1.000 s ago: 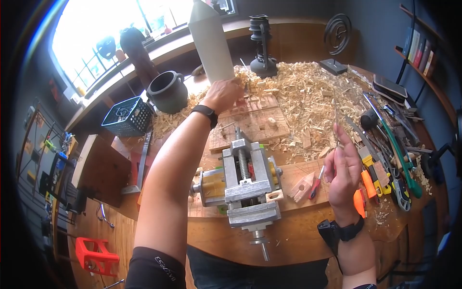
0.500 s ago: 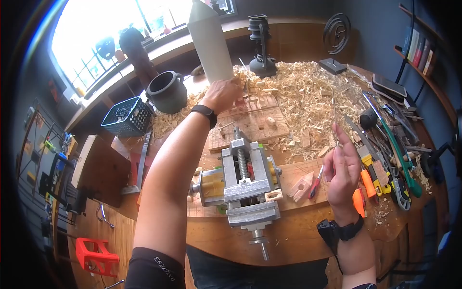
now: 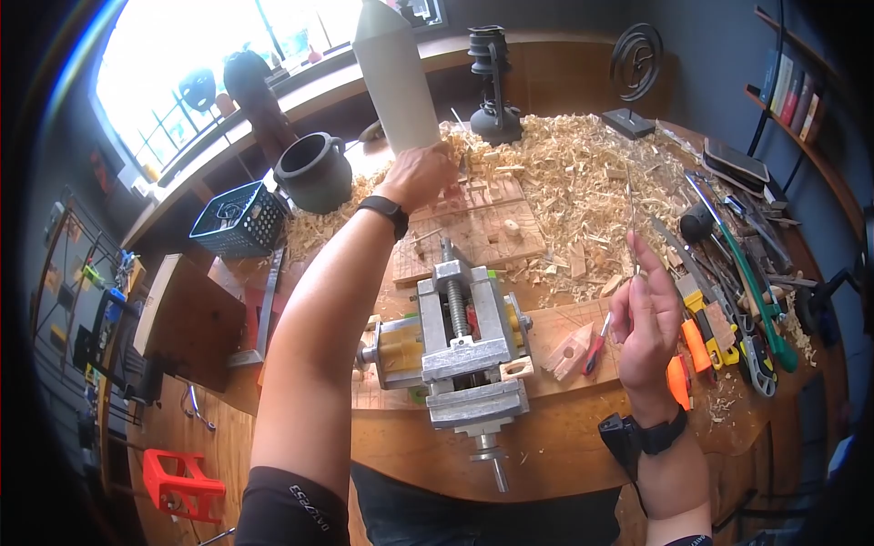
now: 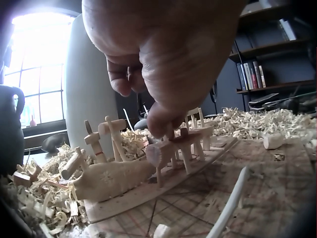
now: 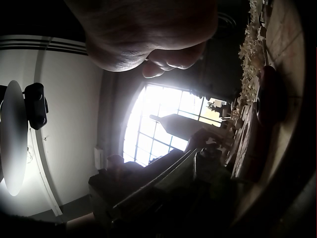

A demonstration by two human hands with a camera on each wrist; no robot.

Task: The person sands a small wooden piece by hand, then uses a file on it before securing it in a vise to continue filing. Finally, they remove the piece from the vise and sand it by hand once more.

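Observation:
Over the small carved wooden model (image 4: pixel 116 181), my left hand (image 3: pixel 421 177) reaches down with bent fingers. In the left wrist view its fingertips (image 4: pixel 159 121) pinch a short wooden peg (image 4: pixel 170 133) on top of a little beam standing on several legs; the far side of the pinch is hidden. My right hand (image 3: pixel 648 323) is raised at the right, thumb and fingers round a thin, pointed tool (image 3: pixel 633 218) that stands nearly upright. The right wrist view shows that hand (image 5: pixel 148 37) from beneath, the tool hardly visible.
A metal vise (image 3: pixel 469 341) stands between the arms. Wood shavings (image 3: pixel 574 182) surround the cutting board (image 3: pixel 437 246). A tall white bottle (image 3: pixel 396 82) and dark pot (image 3: pixel 314 173) stand behind. Cutters and other tools (image 3: pixel 760 337) lie at right, a screwdriver (image 3: pixel 596 348) nearer the vise.

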